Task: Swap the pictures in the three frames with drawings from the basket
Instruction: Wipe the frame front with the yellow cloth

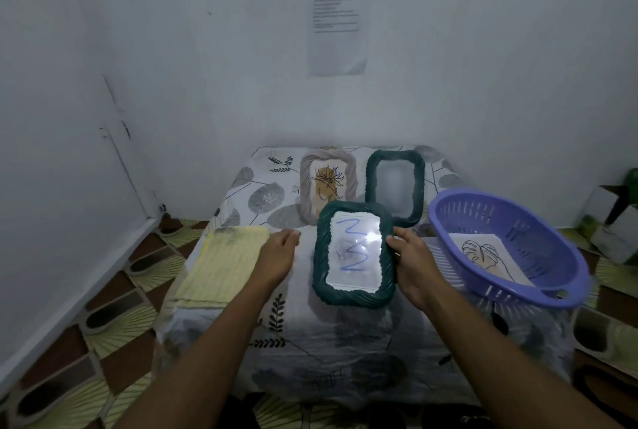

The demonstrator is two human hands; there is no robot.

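My right hand (412,264) grips the right edge of a dark green frame (322,276), lifted over the middle of the table; behind its glass is a sheet with a blue zigzag drawing (352,249). My left hand (276,254) hovers to the left of that frame, fingers relaxed, holding nothing. Behind it a beige frame (307,194) with a brown plant picture leans at the back. Beside that stands a second dark green frame (395,183) whose inside looks blank. A purple basket (538,285) on the right holds a leaf line drawing (483,254).
A yellow striped cloth (221,266) lies on the table's left part. The table (303,342) is covered with a leaf-patterned cloth and stands against a white wall with a printed sheet (336,28) on it. Patterned floor surrounds it; some objects sit at the far right.
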